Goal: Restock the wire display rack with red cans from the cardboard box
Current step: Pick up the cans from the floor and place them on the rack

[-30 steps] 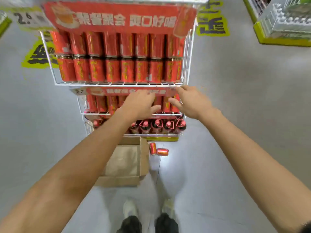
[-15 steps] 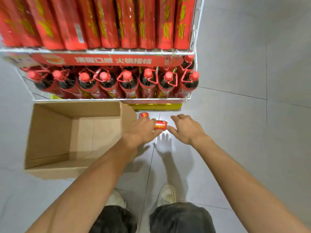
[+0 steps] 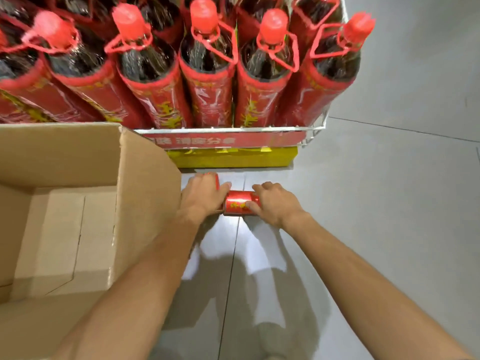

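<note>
Both hands are going for the last two cans on the floor, just beside the empty cardboard box (image 3: 78,203): right hand (image 3: 275,203) wrapping the lying can (image 3: 237,203), left hand (image 3: 202,196) covering the other can (image 3: 216,181), grip unclear. Next they're probably lifting both up to the rack (image 3: 315,128).

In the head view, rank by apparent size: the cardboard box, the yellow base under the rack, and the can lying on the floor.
1. cardboard box, though it is nearest the camera
2. yellow base
3. can, partly covered by both hands
</note>
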Motion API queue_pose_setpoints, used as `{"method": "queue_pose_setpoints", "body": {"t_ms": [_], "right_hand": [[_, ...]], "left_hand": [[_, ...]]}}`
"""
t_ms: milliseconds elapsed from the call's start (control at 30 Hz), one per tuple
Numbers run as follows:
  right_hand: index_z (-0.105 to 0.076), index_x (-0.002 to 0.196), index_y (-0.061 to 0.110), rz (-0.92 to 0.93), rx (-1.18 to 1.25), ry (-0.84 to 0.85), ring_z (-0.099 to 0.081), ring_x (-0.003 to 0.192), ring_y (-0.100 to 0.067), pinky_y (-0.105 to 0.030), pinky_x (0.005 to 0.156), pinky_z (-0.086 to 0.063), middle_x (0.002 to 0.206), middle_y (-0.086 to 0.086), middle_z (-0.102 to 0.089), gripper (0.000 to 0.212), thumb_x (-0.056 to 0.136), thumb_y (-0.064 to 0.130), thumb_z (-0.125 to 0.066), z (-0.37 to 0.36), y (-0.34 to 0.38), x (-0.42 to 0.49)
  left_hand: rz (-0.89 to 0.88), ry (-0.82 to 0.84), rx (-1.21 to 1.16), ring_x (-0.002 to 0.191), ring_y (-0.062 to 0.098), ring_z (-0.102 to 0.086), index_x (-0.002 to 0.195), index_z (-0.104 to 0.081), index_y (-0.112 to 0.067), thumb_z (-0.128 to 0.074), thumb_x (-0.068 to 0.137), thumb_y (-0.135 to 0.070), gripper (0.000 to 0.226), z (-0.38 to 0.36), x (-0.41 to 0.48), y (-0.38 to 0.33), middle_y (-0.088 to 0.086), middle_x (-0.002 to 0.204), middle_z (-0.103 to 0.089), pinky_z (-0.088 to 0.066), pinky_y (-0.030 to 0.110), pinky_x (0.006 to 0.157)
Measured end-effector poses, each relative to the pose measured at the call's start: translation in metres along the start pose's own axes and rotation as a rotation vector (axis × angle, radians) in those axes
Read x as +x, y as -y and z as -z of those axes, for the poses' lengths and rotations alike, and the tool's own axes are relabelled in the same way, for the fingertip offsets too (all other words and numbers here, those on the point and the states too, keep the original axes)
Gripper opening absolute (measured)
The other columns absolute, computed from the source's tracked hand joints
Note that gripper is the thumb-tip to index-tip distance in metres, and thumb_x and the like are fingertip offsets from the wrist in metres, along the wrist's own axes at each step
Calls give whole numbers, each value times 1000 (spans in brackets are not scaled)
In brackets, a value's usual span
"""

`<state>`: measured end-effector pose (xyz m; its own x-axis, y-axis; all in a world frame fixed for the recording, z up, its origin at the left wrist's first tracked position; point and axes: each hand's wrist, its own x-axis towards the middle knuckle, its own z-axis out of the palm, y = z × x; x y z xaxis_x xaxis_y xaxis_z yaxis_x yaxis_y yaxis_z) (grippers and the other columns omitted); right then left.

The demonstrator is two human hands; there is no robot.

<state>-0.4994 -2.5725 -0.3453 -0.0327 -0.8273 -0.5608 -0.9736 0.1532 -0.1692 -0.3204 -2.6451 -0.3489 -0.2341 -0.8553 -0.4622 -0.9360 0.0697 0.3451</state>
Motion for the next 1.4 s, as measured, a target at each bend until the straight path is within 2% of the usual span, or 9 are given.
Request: {"method": "queue_pose_setpoints", "body": {"t_ms": [200,533,833,900,1000,1100,1200,1300,1400], "right_hand": [[-52,136,13,21,45,-51,-57,120,-35,-46,92,-53,129,-14,-59,55,102,56,-53,-42,5,29],[-54,138,15,15,146,-99,-60,113,-31,-42,89,-53,125,-11,-60,65,94,62,-63,-51,2,33],[-62,121,17,-47,191,-55,-64,101,-27,-36,81,-54,112,-5,-64,74,73,71,-79,-55,-1,16],[-64,122,19,-64,204,-104,-65,101,-27,-34,77,-50,111,-5,-67,73,72,72,-78,-40,-2,2],[-68,116,24,-86,243,-194,-66,97,-25,-35,78,-55,106,-2,-68,72,67,77,-78,5,6,-37],[-68,111,26,-78,308,-275,-64,95,-24,-37,79,-55,100,-1,-67,70,63,75,-81,76,20,-98],[-67,112,27,-80,373,-354,-64,95,-25,-37,77,-52,99,1,-67,74,58,76,-76,160,37,-174],[-61,121,33,-87,472,-411,-62,100,-20,-33,80,-50,107,5,-64,82,54,77,-74,254,58,-251],[-57,127,32,-69,520,-444,-59,106,-16,-24,82,-44,114,7,-62,86,54,68,-83,356,83,-326]], "left_hand": [[-4,-65,22,122,40,-57,133,-54,-10,-62,98,-47,52,-14,12,47,19,129,-59,-49,53,102],[-20,-96,-187,115,34,-63,142,-40,-19,-73,94,-40,62,-45,15,45,13,130,-60,-52,46,96],[178,-49,-489,125,34,-61,150,-40,-23,-82,86,-38,78,-48,7,50,11,139,-60,-50,49,105],[222,-45,-543,115,31,-66,151,-42,-20,-83,84,-39,81,-34,-2,46,12,136,-61,-59,42,94],[269,-37,-669,82,19,-68,145,-47,-18,-85,83,-35,75,9,-33,26,6,119,-63,-59,25,56],[270,-56,-671,100,28,-69,132,-57,-16,-86,76,-31,65,76,-80,-7,12,116,-69,-60,38,84],[224,-56,-683,105,28,-68,123,-61,-14,-88,74,-27,58,165,-138,-48,8,113,-69,-56,35,87],[147,-54,-673,84,20,-70,109,-62,-18,-90,61,-35,57,272,-200,-90,-8,92,-66,-54,29,63],[61,-65,-626,71,10,-63,109,-66,-21,-84,53,-40,63,388,-263,-129,-1,96,-70,-44,14,44]]}}
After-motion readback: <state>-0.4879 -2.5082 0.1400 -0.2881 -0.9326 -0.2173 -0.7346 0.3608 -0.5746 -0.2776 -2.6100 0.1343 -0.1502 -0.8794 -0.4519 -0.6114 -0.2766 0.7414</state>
